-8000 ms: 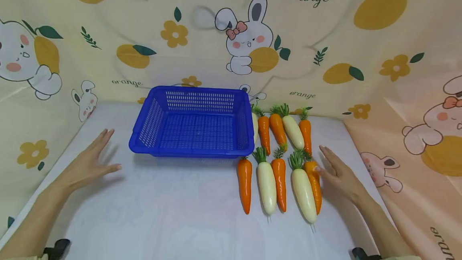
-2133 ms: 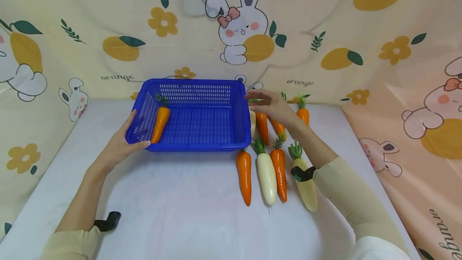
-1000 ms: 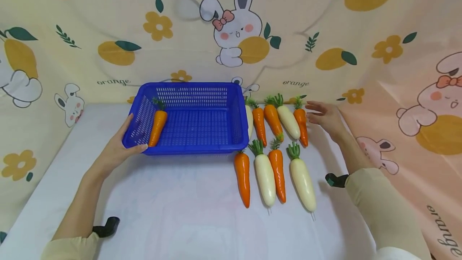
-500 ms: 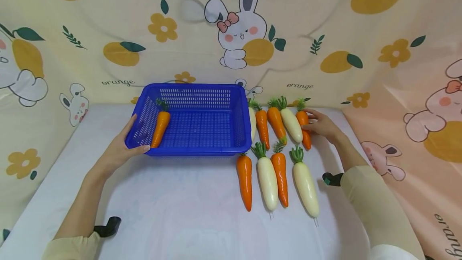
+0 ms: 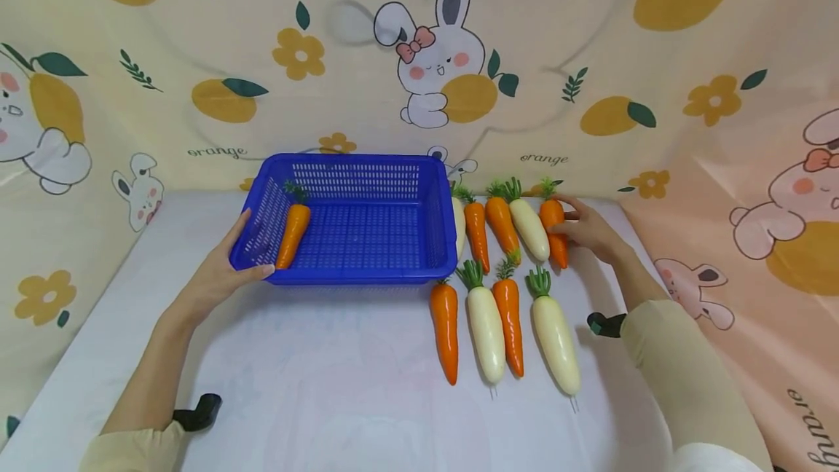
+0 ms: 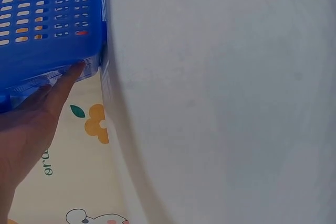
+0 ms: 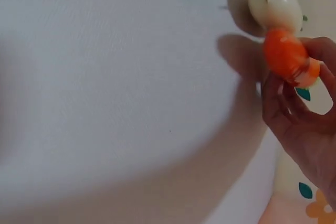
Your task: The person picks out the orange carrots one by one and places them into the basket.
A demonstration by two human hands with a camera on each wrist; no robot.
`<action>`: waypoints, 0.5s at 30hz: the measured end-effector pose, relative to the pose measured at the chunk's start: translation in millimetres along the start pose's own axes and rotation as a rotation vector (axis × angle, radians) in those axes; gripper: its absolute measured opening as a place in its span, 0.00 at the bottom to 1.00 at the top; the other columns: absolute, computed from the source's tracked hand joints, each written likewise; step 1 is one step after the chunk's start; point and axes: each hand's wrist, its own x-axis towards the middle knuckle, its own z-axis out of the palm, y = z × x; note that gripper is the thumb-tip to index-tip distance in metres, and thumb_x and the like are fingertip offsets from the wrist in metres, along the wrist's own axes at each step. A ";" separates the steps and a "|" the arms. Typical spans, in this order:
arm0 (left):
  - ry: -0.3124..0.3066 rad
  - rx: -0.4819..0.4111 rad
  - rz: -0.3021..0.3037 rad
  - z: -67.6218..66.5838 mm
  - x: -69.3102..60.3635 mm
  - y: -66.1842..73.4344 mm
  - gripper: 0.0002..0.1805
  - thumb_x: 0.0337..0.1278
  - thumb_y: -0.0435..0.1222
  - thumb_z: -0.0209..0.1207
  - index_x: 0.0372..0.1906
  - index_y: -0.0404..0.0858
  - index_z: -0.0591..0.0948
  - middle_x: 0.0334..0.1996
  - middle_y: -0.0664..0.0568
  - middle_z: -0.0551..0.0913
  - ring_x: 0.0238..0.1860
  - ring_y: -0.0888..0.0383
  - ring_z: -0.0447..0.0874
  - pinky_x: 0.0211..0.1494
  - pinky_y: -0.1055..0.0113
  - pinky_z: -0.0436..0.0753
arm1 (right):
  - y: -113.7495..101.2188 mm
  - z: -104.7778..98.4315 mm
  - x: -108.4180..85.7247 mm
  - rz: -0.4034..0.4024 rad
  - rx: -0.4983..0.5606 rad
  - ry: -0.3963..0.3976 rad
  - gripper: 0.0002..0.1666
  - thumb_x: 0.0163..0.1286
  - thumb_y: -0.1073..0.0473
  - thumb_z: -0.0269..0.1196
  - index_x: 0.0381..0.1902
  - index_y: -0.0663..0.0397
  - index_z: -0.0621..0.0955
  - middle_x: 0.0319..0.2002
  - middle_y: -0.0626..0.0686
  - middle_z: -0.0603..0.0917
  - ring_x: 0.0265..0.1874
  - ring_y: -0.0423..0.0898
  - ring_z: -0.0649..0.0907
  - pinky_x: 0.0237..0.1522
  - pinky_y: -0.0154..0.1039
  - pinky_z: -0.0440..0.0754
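My left hand (image 5: 213, 275) holds the left front corner of a blue plastic basket (image 5: 367, 273), its thumb on the front rim and its fingers along the outer left wall. The left wrist view shows a finger against the slotted basket wall (image 6: 47, 51). Inside the basket, at its left end, lies one orange carrot (image 5: 293, 235) with a green top. At the back right of the table, my right hand (image 5: 590, 230) pinches another carrot (image 5: 557, 242) between thumb and fingers; in the right wrist view this carrot (image 7: 285, 53) sits beside a white radish (image 7: 273, 3).
Several carrots and white radishes lie in two rows right of the basket, among them a front radish (image 5: 556, 344) and a front carrot (image 5: 445, 333). The basket partly covers one back-row radish (image 5: 457, 228). A patterned cloth (image 5: 367, 42) rises behind the white table (image 5: 328, 377).
A carrot from the front row now lies in the basket. My right hand has gone from the basket's right side to the back right carrot and taken hold of it. The left hand keeps its place.
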 end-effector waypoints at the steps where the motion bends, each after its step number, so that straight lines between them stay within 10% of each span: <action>1: 0.003 0.001 -0.002 -0.1 -0.8 -0.4 0.57 0.62 0.44 0.65 0.78 0.65 0.33 0.80 0.45 0.32 0.78 0.36 0.31 0.72 0.30 0.42 | 0.7 0.7 0.4 -0.014 0.005 0.008 0.47 0.72 0.56 0.63 0.80 0.41 0.52 0.72 0.73 0.55 0.61 0.67 0.70 0.50 0.42 0.84; 7: 0.013 0.009 -0.008 1.2 -2.0 -0.5 0.58 0.61 0.45 0.66 0.79 0.63 0.33 0.80 0.45 0.32 0.78 0.37 0.31 0.73 0.31 0.42 | -16.4 11.5 -7.1 -0.131 0.059 0.048 0.45 0.72 0.58 0.63 0.80 0.46 0.54 0.72 0.73 0.56 0.59 0.66 0.73 0.39 0.34 0.86; 15: 0.020 0.030 -0.007 0.2 -0.4 -1.8 0.58 0.61 0.46 0.65 0.78 0.64 0.33 0.80 0.44 0.32 0.78 0.37 0.30 0.72 0.30 0.41 | -79.1 30.8 -23.3 -0.131 0.097 -0.022 0.43 0.71 0.52 0.64 0.78 0.38 0.57 0.74 0.64 0.58 0.62 0.62 0.73 0.52 0.47 0.84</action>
